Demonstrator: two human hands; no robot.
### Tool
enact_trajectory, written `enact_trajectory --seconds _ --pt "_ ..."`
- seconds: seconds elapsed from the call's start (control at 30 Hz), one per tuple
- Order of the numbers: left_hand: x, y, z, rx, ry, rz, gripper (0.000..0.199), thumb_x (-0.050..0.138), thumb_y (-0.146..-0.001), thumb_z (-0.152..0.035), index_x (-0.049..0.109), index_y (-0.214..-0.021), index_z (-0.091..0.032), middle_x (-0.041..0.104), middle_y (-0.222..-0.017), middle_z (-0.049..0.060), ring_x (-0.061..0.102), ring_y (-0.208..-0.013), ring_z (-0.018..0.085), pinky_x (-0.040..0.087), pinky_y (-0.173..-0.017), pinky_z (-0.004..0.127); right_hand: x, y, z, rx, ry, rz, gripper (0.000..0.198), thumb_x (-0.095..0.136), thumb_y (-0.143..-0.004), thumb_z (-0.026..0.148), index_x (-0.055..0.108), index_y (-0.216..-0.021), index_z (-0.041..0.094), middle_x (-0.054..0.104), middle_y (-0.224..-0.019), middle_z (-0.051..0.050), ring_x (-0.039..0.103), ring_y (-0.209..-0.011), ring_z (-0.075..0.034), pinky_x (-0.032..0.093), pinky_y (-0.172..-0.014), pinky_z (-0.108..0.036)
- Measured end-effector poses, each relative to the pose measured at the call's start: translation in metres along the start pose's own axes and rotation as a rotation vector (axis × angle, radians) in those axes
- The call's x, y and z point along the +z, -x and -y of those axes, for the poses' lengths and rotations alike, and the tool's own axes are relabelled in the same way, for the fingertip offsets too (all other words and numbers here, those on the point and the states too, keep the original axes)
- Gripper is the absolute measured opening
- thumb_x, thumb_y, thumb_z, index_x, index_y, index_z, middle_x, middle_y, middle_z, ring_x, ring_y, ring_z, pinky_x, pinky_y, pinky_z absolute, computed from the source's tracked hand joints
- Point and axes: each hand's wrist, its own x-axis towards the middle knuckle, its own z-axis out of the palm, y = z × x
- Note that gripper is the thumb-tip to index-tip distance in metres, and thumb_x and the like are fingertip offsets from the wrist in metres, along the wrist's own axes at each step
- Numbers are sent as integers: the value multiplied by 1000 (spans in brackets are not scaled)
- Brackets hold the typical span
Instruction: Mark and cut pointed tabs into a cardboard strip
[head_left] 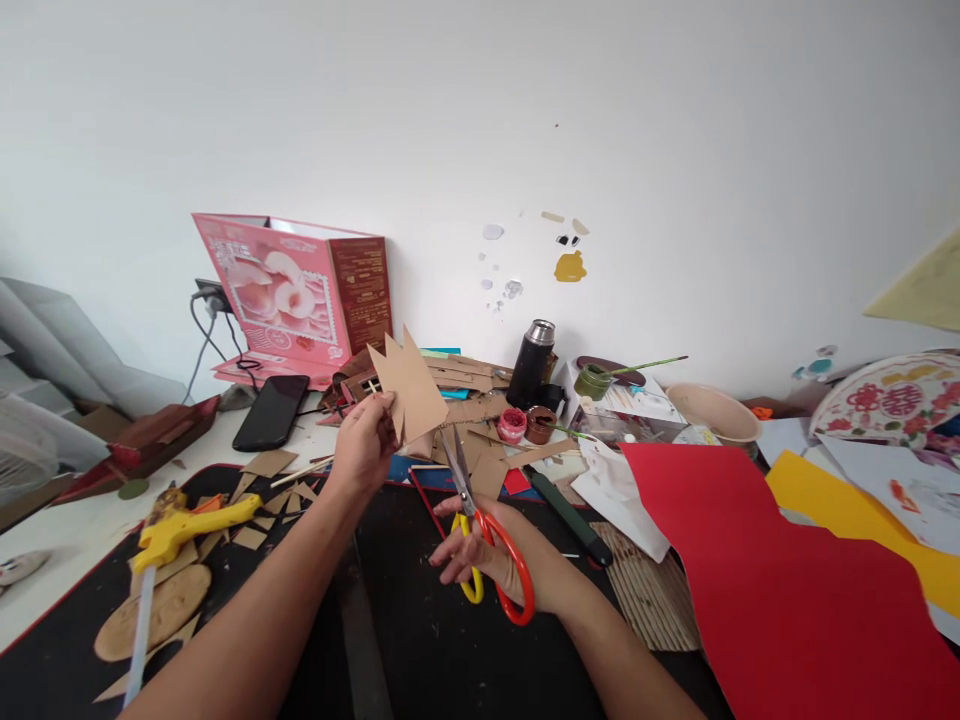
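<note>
Between the thumb and fingers of my left hand [364, 440] is a piece of brown cardboard [415, 390], held up with jagged points along its top. My right hand [487, 555] has its fingers through the handles of a pair of scissors [463, 480], one handle loop yellow and the other orange-red. The scissor blades point up toward the lower right corner of the cardboard; I cannot tell whether they touch it. Below both hands lies a black mat [442, 650] with a steel ruler [360, 630] on it.
A yellow glue gun [176, 530] lies among cardboard scraps on the left, near a phone [271, 412]. Behind stand a pink box [277, 300], a black flask [531, 365] and paint jars [512, 425]. A green utility knife [570, 515] and red sheet [795, 580] lie on the right.
</note>
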Motion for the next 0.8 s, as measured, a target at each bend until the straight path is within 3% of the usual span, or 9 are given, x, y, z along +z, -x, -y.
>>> enact_trajectory --seconds 0.1,0.17,0.47,0.8 --pt "2 2 0 2 -12 9 39 90 -66 -43 58 -77 -22 48 -55 -11 42 -42 8 31 -39 19 1 -2 1 32 -11 -39 98 71 -80 97 60 -135 17 77 -89 -7 75 -58 -20 55 -57 -28" --pt "3 3 0 11 -21 10 39 91 -65 -42 58 -75 -22 46 -55 -11 40 -41 7 30 -39 18 1 -3 1 37 -4 -47 97 69 -82 98 61 -133 16 74 -82 -4 72 -52 -19 53 -53 -26" --pt "4 1 -6 85 -44 -50 37 84 -67 -41 50 -70 -24 41 -55 -10 37 -42 7 32 -40 19 10 5 15 48 113 -75 88 71 -88 91 65 -132 16 67 -78 1 69 -51 -16 51 -55 -26" --pt "9 13 -7 60 -163 128 46 90 -65 -40 48 -60 -22 37 -51 -9 31 -41 5 23 -40 18 10 5 9 41 137 -94 76 68 -96 84 66 -133 17 65 -76 3 69 -52 -15 50 -55 -25"
